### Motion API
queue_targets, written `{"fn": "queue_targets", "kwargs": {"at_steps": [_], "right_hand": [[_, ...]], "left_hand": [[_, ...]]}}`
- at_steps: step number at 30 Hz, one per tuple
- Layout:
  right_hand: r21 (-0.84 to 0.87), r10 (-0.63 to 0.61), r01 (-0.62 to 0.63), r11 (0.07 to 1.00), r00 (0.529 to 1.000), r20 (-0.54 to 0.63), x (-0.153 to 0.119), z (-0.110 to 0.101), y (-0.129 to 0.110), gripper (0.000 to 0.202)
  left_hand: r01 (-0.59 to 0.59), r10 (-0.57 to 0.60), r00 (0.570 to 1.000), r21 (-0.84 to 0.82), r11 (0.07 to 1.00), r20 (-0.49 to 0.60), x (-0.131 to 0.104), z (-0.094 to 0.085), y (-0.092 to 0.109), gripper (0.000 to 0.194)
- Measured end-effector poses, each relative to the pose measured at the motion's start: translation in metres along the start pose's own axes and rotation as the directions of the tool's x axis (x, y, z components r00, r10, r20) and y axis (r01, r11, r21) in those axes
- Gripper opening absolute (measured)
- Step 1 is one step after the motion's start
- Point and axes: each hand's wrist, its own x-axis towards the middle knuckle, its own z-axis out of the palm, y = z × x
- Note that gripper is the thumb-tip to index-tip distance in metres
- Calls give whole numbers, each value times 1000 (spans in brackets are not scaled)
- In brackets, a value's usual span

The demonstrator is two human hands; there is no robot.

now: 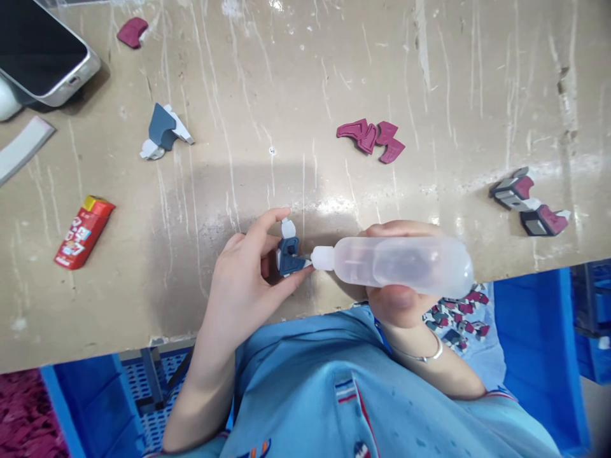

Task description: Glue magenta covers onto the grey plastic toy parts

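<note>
My left hand (252, 273) pinches a small dark blue and white plastic part (289, 254) between thumb and fingers, just above the table. My right hand (403, 299) is wrapped round a translucent squeeze bottle (401, 262) lying sideways, its white nozzle pointing left. The nozzle tip meets or nearly meets the lower right of the blue part; whether they touch I cannot tell. Clear liquid shows inside the bottle. Beyond my hands lie several maroon plastic pieces (367, 137). At the far left rests another blue and white part (163, 132).
The worn table (267, 83) holds a red lighter (84, 232), a phone (42, 51), a white strip (23, 149), a lone maroon piece (132, 32) and joined maroon-grey parts (529, 203). Blue crates (537, 343) stand below its edge; many small parts (458, 318) lie beside my lap.
</note>
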Motion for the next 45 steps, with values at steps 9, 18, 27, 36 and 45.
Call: {"fn": "queue_targets", "kwargs": {"at_steps": [9, 18, 27, 36, 45], "right_hand": [[22, -22, 20, 1000, 996, 83, 2, -2, -3, 39], [-51, -67, 69, 996, 996, 54, 6, 0, -6, 41], [-25, 7, -4, 1000, 996, 86, 3, -6, -10, 41], [-29, -107, 107, 994, 994, -10, 7, -3, -10, 35], [-51, -74, 74, 996, 997, -12, -2, -5, -7, 40]], "left_hand": [[21, -21, 1000, 13, 1000, 20, 0, -1, -1, 58], [2, -2, 1000, 10, 1000, 20, 2, 0, -2, 56], [-4, 4, 1000, -13, 1000, 16, 1, -1, -4, 61], [-8, 7, 999, -16, 1000, -36, 1, 1, -3, 56], [-32, 32, 999, -9, 999, -22, 0, 2, -8, 58]]}}
